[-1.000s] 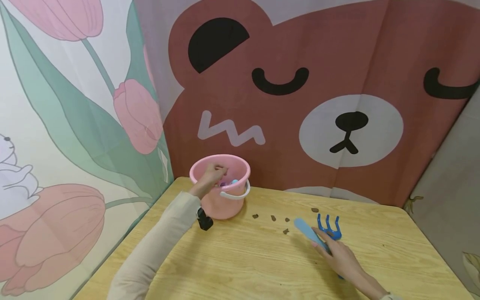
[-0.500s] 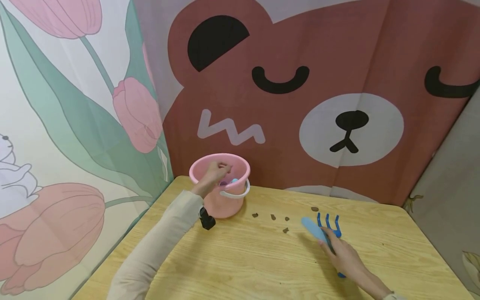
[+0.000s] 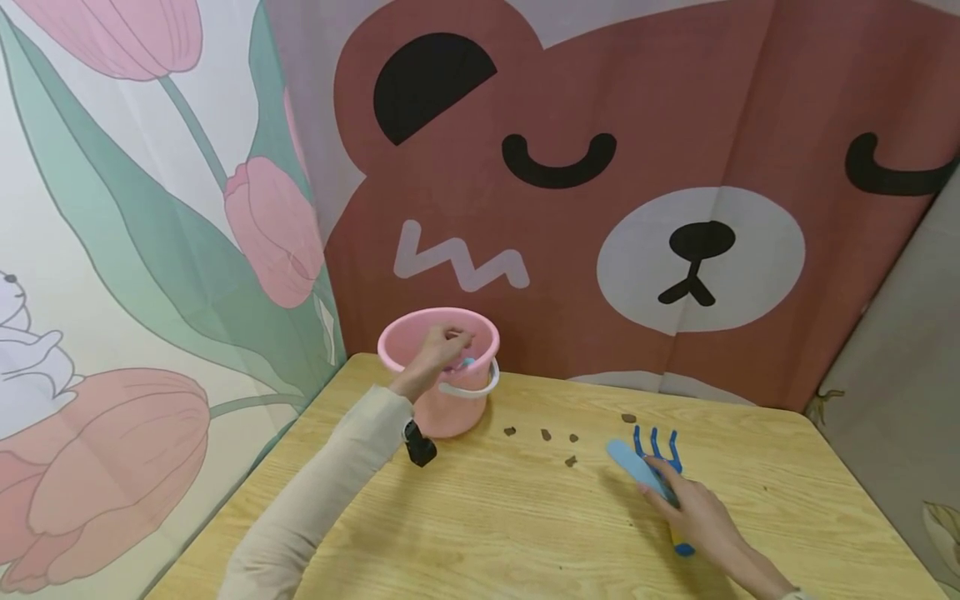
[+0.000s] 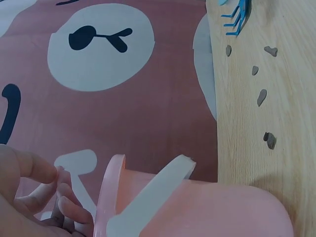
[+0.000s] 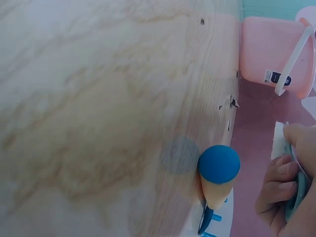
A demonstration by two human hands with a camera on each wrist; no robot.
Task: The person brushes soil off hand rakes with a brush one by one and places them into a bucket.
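My left hand is over the mouth of the pink bucket, fingers bent and tips close together. In the left wrist view its thumb and fingertips meet just beyond the bucket's rim; whether something tiny is between them cannot be made out. Purple and light blue things lie inside the bucket, partly covered by the hand. My right hand grips a light blue, elongated tool with a rounded flat end, its exact kind unclear. Beneath that hand, a blue three-pronged hand rake lies on the table, its handle partly hidden.
Several small brown stones are scattered on the wooden table between the bucket and the rake. The bucket's white handle hangs down at its right side. A printed bear curtain stands behind the table.
My left hand has shifted slightly to the right over the bucket. My right hand has moved a little right and nearer with the light blue tool, uncovering more of the rake's handle.
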